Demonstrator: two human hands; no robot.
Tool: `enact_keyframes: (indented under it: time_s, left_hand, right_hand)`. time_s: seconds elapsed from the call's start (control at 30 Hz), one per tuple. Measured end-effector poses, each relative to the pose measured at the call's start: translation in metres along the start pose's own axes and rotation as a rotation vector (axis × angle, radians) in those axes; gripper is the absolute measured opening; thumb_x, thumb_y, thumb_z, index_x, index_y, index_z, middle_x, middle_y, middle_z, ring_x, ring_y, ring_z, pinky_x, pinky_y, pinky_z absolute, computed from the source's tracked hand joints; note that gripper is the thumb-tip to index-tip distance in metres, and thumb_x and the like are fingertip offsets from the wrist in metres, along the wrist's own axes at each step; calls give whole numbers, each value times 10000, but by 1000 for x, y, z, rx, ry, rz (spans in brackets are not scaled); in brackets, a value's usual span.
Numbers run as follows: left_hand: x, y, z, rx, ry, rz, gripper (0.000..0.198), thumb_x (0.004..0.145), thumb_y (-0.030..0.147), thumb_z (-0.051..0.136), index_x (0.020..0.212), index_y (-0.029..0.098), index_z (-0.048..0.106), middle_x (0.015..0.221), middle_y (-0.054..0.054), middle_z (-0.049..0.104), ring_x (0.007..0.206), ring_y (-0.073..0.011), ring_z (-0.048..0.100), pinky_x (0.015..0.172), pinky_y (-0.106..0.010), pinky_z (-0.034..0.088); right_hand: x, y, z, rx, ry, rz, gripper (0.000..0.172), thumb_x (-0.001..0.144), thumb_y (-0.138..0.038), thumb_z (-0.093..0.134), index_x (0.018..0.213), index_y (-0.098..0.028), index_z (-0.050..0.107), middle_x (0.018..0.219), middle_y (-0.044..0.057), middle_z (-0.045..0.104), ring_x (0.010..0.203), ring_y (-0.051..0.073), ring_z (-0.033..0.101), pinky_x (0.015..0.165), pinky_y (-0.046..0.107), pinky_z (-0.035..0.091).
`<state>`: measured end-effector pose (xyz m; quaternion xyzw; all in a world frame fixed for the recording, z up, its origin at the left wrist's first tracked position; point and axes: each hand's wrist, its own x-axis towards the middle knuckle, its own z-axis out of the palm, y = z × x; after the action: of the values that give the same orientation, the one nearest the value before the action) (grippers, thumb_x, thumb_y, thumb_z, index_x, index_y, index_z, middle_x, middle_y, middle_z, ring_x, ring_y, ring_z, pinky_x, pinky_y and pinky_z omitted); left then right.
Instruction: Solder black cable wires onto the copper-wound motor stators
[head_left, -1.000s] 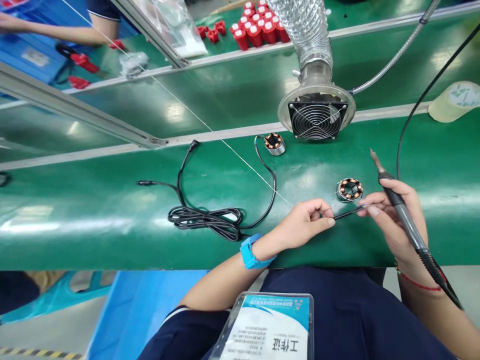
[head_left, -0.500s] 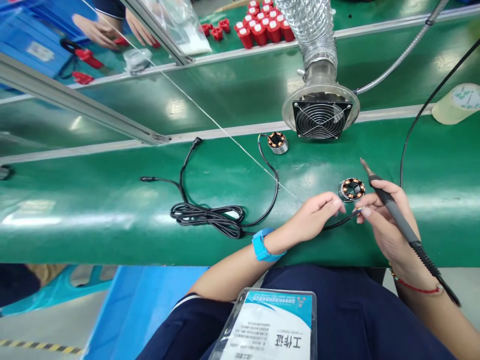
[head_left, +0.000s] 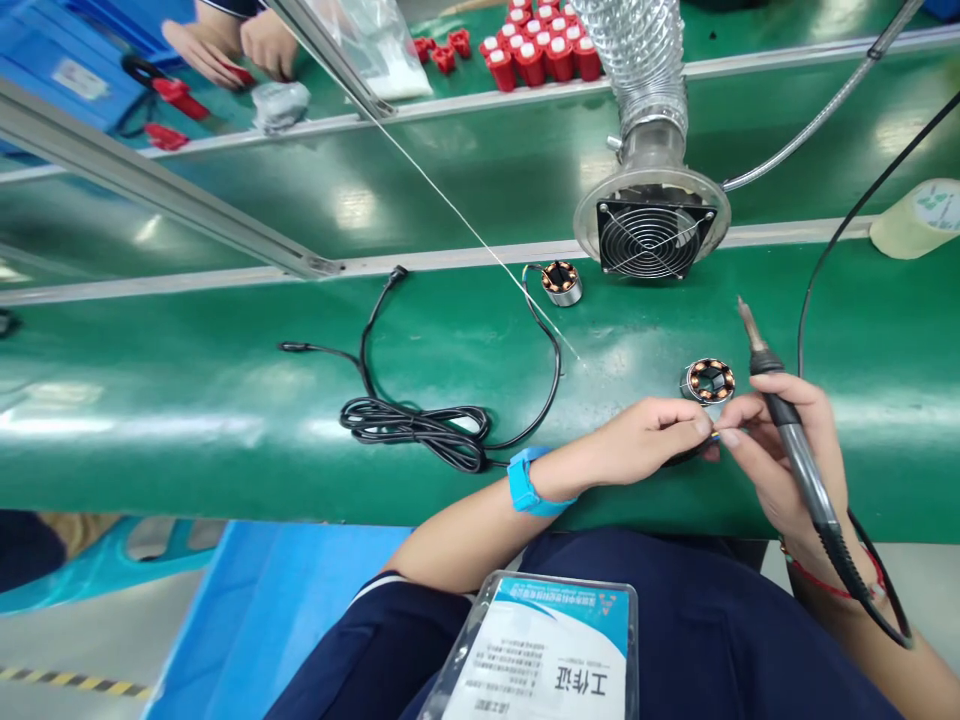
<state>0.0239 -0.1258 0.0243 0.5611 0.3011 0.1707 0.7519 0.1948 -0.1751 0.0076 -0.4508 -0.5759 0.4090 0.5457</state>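
My left hand (head_left: 660, 438) is closed on the black cable (head_left: 682, 456) close to its coloured wire ends. Fingertips of my right hand (head_left: 780, 450) pinch those thin wires, while a soldering iron (head_left: 799, 450) rests in the same hand, its tip pointing up and away. Just beyond the fingers a stator with copper coils (head_left: 708, 382) lies on the green bench. A second stator (head_left: 562, 284), joined to a black cable, sits further back. The coiled part of the cable (head_left: 416, 428) lies to the left.
A fan on a fume duct (head_left: 651, 238) hangs at the back. Behind the metal rail (head_left: 480, 258) are red parts (head_left: 544, 50), a plastic bag (head_left: 375, 50) and another person's hands (head_left: 225, 48). A yellowish roll (head_left: 915, 218) stands at the right. A thin white cord crosses the view.
My left hand has moved right along the cable, up to my right fingertips. The soldering iron has turned more upright, and its tip has shifted right.
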Motion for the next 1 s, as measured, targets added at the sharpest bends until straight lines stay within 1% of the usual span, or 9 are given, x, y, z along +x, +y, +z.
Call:
enact_keyframes:
  time_s: [0.07,0.1,0.2,0.33,0.43,0.53,0.63,0.7,1.0]
  left_hand:
    - [-3,3,-1,-180,-68,-87,321,898,470,462,835,162,529,645,31,528,534,-72,453,562,-231,347]
    - [-3,4,-2,-223,-54,-107,305,881,463,493,833,164,522,629,37,526,500,-62,432,529,-221,325]
    - [1,3,-5,-164,113,-37,218,817,357,590,771,152,531,614,49,491,519,-48,392,519,-206,283]
    - [19,-10,-17,53,389,73,136,787,249,562,711,140,531,618,52,462,583,-63,392,570,-214,297]
    - [29,-21,-26,169,508,91,108,776,204,530,686,144,519,619,55,475,593,-68,401,591,-223,312]
    - [33,-26,-30,207,525,99,107,772,201,517,680,147,519,622,57,482,590,-69,407,589,-227,314]
    - [33,-26,-29,206,519,86,116,774,204,510,670,152,509,603,62,462,568,-65,388,561,-227,296]
    - [32,-25,-28,194,526,73,113,772,189,506,664,154,503,598,63,452,559,-62,378,550,-227,287]
    - [33,-23,-25,151,534,33,134,786,135,492,653,157,488,571,65,433,526,-53,360,527,-225,276]
  right_hand:
    - [0,2,1,-32,7,-67,460,820,-175,684,1220,-308,499,851,-16,644,718,151,633,698,333,553]
    - [1,3,2,-58,21,-94,467,817,-179,689,1222,-317,503,852,-16,646,722,160,633,733,359,548]
    - [7,11,6,-132,52,-114,478,819,-186,689,1237,-324,502,858,-18,656,746,168,644,812,390,535]
    - [14,25,2,-336,128,-75,400,885,-240,607,1271,-278,510,891,1,708,871,175,682,860,384,533]
    - [11,35,-8,-415,202,-46,398,923,-270,545,1319,-265,509,901,18,719,802,168,696,768,353,554]
    - [5,43,-16,-356,247,-148,345,867,-249,619,1212,-236,603,940,37,694,629,131,651,568,280,507]
    - [1,48,-19,-344,301,-360,211,784,-197,684,994,-182,671,789,16,648,565,115,573,539,272,446]
    - [1,48,-18,-321,305,-433,144,780,-205,664,920,-175,663,690,-8,597,547,116,533,547,283,437]
    - [7,43,-14,-242,213,-479,132,754,-126,618,882,-138,649,628,-23,542,511,104,486,507,280,410]
